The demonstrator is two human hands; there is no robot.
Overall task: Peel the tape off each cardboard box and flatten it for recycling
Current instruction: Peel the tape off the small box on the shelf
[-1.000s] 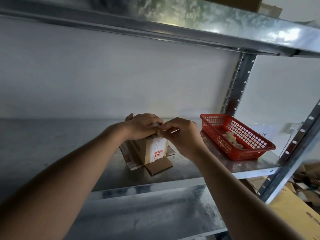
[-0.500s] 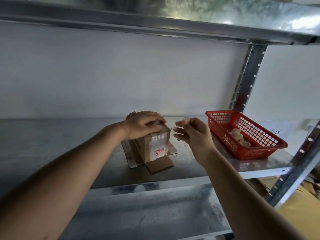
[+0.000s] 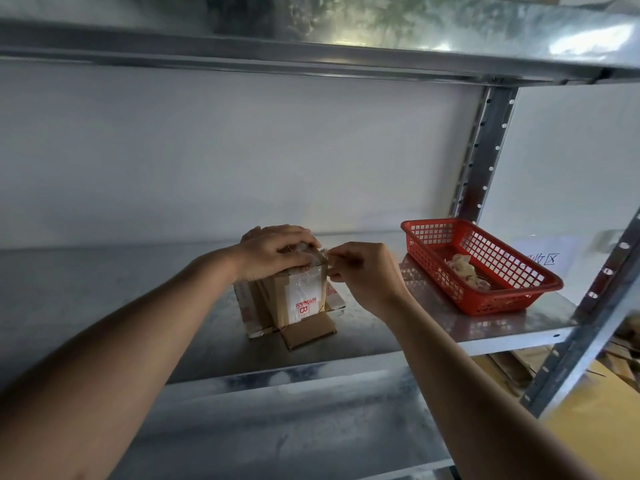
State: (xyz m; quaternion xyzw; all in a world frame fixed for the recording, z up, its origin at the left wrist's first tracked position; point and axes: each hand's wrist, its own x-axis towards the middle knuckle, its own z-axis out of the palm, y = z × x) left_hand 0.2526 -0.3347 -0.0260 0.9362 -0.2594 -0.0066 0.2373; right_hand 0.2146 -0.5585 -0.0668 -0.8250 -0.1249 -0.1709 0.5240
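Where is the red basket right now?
In the head view the red basket sits on the metal shelf, right of the cardboard box and the right hand, near the shelf's upright post.

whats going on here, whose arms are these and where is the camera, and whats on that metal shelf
There is no machine: these are a person's two bare arms, seen from a camera worn on their head, looking forward and down. On the metal shelf stands a small cardboard box with a white label, its bottom flaps spread flat. The left hand rests on top of the box, steadying it. The right hand pinches a strip of clear tape at the box's top corner, apparently peeling it. To the right sits a red basket holding crumpled tape scraps. Beyond it, a white paper sign lies on the shelf.
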